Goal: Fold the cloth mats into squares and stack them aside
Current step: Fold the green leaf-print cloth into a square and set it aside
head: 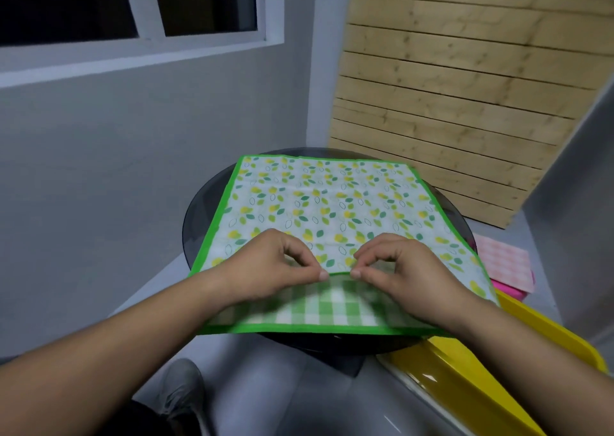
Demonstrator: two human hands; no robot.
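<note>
Pinching the near green edge of the mat [319, 203], both hands sit close together at the middle of the scene. My left hand [265, 266] has thumb and forefinger closed on the hem just left of centre, and my right hand [405, 269] has the same closed pinch on it just right of centre; the two thumbs are near each other but not touching. The other fingers of each hand are curled in above the cloth.

The mat lies spread over a round dark desk [196, 223], covering most of its top. Its upper face is white with yellow and green leaves, bordered in bright green. Where I hold the hem it is lifted, and beneath it a green-and-white checked layer shows, running to another green hem at the near edge of the desk. I cannot tell whether that checked layer is the mat's own underside or a second cloth.

To the right, just beyond the desk, a pink checked cloth [501, 262] rests on something bright pink [508, 290]. Nearer on the right is a yellow tray [545, 329], its rim just beside the mat's near right corner. A grey shoe [182, 392] shows on the floor below the desk, near left.
</note>
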